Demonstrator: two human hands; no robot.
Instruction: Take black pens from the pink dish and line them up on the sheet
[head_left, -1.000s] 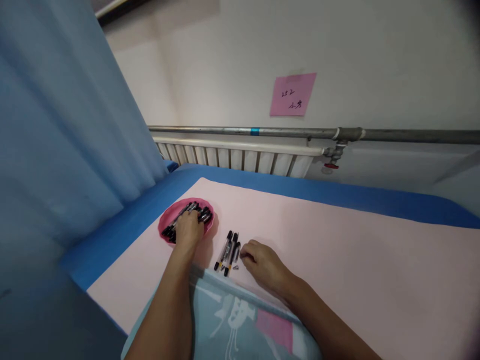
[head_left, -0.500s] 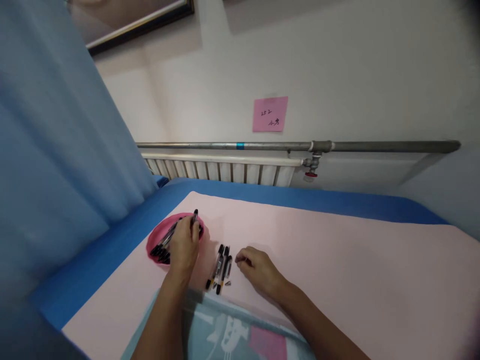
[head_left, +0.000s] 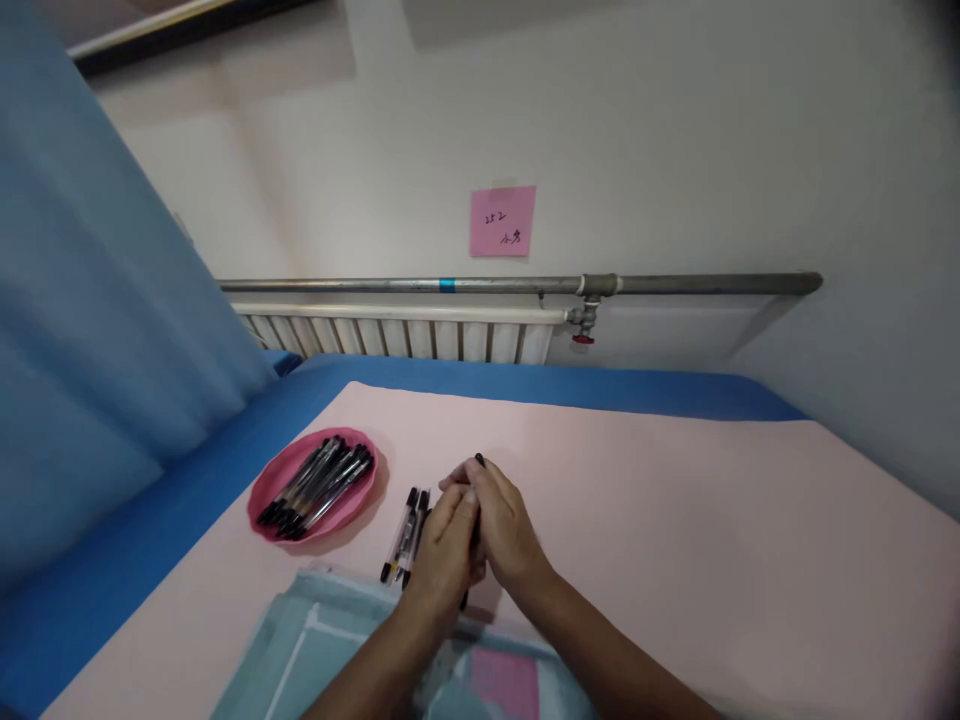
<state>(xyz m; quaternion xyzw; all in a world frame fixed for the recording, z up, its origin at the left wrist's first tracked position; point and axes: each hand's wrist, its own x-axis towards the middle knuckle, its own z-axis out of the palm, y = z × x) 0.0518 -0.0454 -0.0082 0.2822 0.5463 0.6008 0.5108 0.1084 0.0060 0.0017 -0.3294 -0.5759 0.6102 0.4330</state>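
Observation:
My left hand (head_left: 446, 545) and my right hand (head_left: 506, 530) are pressed together over the pink table cover (head_left: 675, 530), both closed round one black pen (head_left: 478, 461) whose tip sticks out above the fingers. Just left of my hands lie a few black pens (head_left: 405, 535) side by side on the cover. A pink dish (head_left: 270, 480) holding several more black pens (head_left: 319, 485) sits further left.
A folded teal and pink cloth (head_left: 352, 660) lies at the near edge under my forearms. Blue padding (head_left: 600, 385) borders the cover. A blue curtain (head_left: 90, 330) hangs at left. A radiator (head_left: 397, 335), a metal pipe (head_left: 525, 285) and a pink note (head_left: 502, 220) are on the back wall.
My left hand lifted a pen out of the pink dish and carried it right to meet my right hand. Both hands now grip it together. The view shifted right.

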